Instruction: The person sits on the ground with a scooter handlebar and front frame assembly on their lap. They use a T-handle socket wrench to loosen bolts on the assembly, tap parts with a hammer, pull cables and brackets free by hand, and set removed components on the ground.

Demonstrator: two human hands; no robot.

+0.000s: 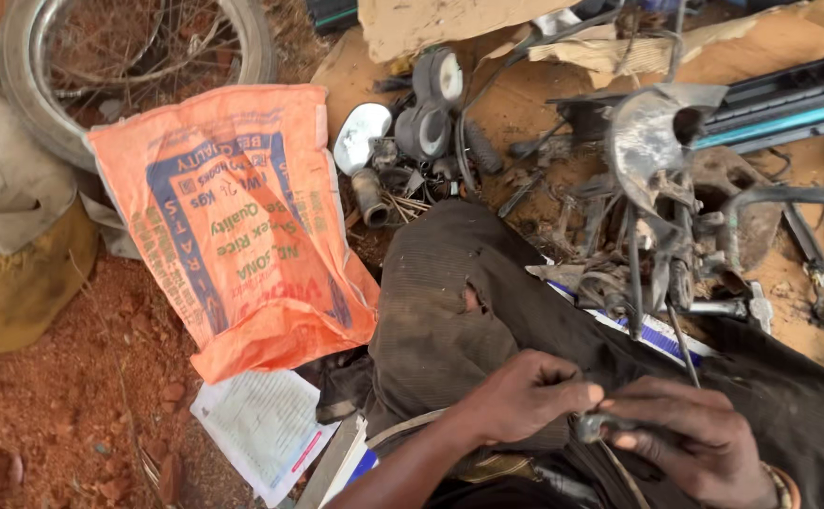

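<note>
Cable-end fitting, a small dark metal piece with a thin cable running up toward the stripped handlebar assembly, sits over the person's lap between both hands. Left hand pinches narrowly at its near end while the right hand closes around its stem. It looks like a mid-way fiddling step; I judge the next move calls for steady grip and fine twisting.

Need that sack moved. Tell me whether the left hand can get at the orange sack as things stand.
Probably yes, but not at once: the left hand is pinching a small dark metal part together with the right hand. The orange sack lies uncovered on the ground beside the left knee.
</note>
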